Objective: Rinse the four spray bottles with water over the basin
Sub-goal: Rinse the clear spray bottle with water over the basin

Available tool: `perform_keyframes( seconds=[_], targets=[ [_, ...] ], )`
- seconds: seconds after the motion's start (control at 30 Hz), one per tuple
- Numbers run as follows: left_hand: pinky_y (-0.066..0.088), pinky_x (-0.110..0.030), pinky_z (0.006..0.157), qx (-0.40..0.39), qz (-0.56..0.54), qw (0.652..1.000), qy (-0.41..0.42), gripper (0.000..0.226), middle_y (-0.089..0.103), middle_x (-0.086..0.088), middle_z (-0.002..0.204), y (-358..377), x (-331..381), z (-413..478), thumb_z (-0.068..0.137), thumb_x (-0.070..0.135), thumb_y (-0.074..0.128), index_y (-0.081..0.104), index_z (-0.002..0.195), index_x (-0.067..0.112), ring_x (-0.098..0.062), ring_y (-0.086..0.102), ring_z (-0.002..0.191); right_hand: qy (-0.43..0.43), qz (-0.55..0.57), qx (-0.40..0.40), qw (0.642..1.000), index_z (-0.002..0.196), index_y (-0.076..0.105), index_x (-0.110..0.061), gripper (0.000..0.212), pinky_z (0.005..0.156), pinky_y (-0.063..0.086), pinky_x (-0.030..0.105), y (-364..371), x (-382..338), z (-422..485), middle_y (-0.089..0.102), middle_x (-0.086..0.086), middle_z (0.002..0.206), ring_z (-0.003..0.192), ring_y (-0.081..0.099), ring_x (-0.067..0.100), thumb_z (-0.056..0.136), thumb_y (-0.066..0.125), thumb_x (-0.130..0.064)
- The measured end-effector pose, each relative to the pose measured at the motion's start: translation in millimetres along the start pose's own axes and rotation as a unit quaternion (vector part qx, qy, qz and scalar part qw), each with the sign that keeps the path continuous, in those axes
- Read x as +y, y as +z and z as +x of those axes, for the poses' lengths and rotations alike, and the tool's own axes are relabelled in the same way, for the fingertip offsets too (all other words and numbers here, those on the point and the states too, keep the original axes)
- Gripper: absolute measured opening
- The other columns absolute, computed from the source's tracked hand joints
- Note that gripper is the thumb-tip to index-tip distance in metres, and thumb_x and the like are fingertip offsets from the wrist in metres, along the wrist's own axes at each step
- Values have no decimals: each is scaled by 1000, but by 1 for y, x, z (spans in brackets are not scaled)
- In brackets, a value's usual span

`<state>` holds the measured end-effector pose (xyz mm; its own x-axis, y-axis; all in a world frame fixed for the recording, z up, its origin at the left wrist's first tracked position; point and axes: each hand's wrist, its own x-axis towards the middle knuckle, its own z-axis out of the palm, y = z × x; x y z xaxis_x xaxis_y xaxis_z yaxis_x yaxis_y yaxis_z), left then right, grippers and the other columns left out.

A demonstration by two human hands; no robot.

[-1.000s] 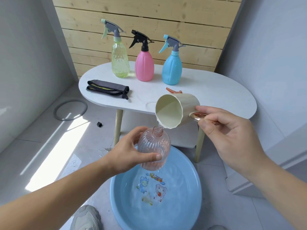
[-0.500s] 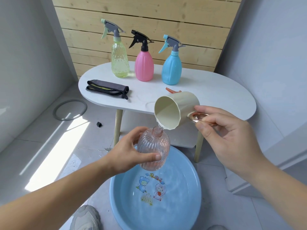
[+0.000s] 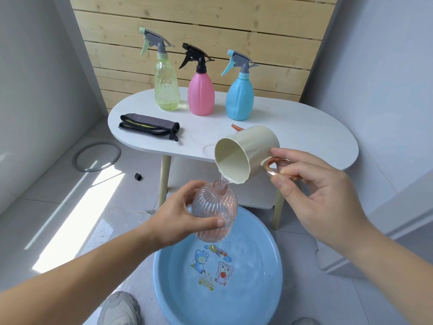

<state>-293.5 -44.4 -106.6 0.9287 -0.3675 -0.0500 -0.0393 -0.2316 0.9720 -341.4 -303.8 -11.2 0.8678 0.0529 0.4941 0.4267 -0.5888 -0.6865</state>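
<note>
Overhead, right hand (image 3: 314, 198) fingers gripping tilted cup (image 3: 246, 153), water entering left-hand-held (image 3: 178, 219) clear bottle (image 3: 214, 214), above basin (image 3: 269, 277)

A white oval table (image 3: 304, 127) on pale wooden legs stands against a wall of light wood planks (image 3: 210, 19), with a lower shelf beneath its top. A folded grey and black cloth (image 3: 150, 124) with a yellow strip lies on the table's left part. On the tiled floor to the left lie a grey ring (image 3: 96, 156) and, nearer the table leg, a small black cap (image 3: 138, 177), with bands of sunlight beside them.
</note>
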Motion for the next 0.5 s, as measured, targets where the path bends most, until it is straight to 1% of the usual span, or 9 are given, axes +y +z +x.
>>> perform_keyframes(
  seconds=[0.07,0.17,0.3,0.37,0.5],
  targets=[
    [56,-24,95,-2,2,1000,-1,76,74,9,119,0,0,0,59,36,97,61,126,31,-9,69,114,-13,-4,0,1000,84,76,-16,25,100,50,29,0,0,0,67,-9,128,114,65,6,87,62,-37],
    [56,-25,96,-2,3,1000,-2,81,73,11,119,-1,0,0,56,43,97,60,128,31,-9,68,116,-23,-5,-2,1000,84,75,-17,23,102,49,29,1,0,0,66,-8,128,115,65,6,87,61,-36],
    [56,-26,96,-2,5,1000,0,75,74,10,118,0,-1,0,60,33,97,61,127,30,-10,69,114,-35,-15,-1,999,85,75,-17,23,102,49,28,2,-1,0,66,-7,129,114,65,7,87,61,-36],
    [56,-28,97,-2,6,1000,-1,74,74,10,117,0,-2,1,61,31,97,61,126,30,-10,69,114,-42,-16,1,999,84,74,-17,23,102,49,29,2,-1,0,66,-6,129,114,65,7,87,61,-35],
    [55,-30,100,1,12,1000,-3,80,73,13,118,0,-3,1,55,42,97,61,126,34,-8,68,115,-61,-31,3,998,81,73,-15,22,100,50,29,3,-1,-1,65,-6,130,112,66,10,88,61,-33]
  ],
)
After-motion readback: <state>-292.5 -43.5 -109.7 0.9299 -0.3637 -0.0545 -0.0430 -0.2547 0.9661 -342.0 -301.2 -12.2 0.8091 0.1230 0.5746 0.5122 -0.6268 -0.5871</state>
